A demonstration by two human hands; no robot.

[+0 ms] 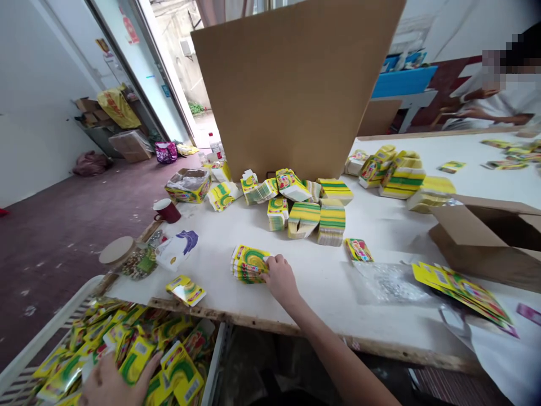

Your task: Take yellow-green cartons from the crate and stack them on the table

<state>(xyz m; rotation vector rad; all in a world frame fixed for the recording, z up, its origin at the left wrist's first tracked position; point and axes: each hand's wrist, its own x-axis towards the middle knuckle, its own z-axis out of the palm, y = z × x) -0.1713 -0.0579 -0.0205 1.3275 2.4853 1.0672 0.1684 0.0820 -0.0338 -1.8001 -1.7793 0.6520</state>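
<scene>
My right hand (280, 277) rests on the white table (321, 282) with its fingers curled onto the right edge of a small stack of flat yellow-green packets (246, 263). My left hand (109, 384) is down in a white crate (51, 327) at the bottom left, fingers spread flat over several folded yellow-green boxes (139, 355). It grips none of them that I can see. A single folded box (186, 290) lies near the table's front edge, between the two hands.
Piles of flat packets (316, 217) sit mid-table before a tall cardboard sheet (296, 84). A red mug (167, 210), a lidded jar (127, 257), a clear bag (386, 282) and an open carton (486, 237) lie around. Another person (494, 96) works at the far right.
</scene>
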